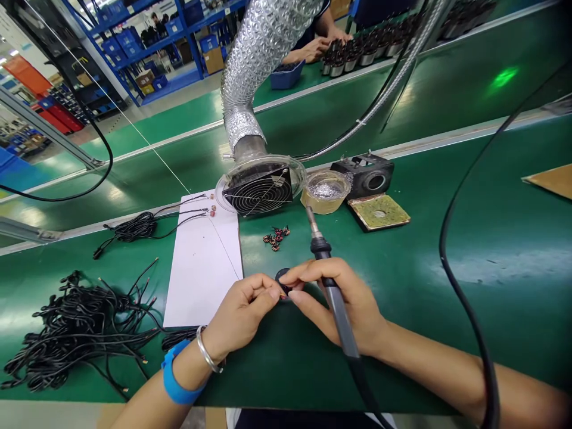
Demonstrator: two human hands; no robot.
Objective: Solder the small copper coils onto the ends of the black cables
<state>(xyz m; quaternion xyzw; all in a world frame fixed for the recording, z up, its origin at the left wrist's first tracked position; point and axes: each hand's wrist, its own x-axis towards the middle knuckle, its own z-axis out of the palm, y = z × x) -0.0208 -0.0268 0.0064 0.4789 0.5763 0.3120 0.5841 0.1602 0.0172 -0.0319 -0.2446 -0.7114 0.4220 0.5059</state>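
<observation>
My left hand (243,313) and my right hand (344,301) meet over a small dark round part (282,277) on the green bench, both pinching it with their fingertips. A soldering iron (328,280) lies across my right hand, held between the fingers, its metal tip pointing away toward the bowl. Its black cord runs back along my right forearm. A blue band and a metal bangle sit on my left wrist.
A white sheet (203,262) lies left of my hands, with black wire bundles (75,328) beyond it. Small coil parts (276,236), a fume fan on a foil duct (261,190), a bowl of solder bits (325,190), an iron stand (369,173) and sponge (379,211) stand ahead. Another person's hands (315,47) work at the far bench.
</observation>
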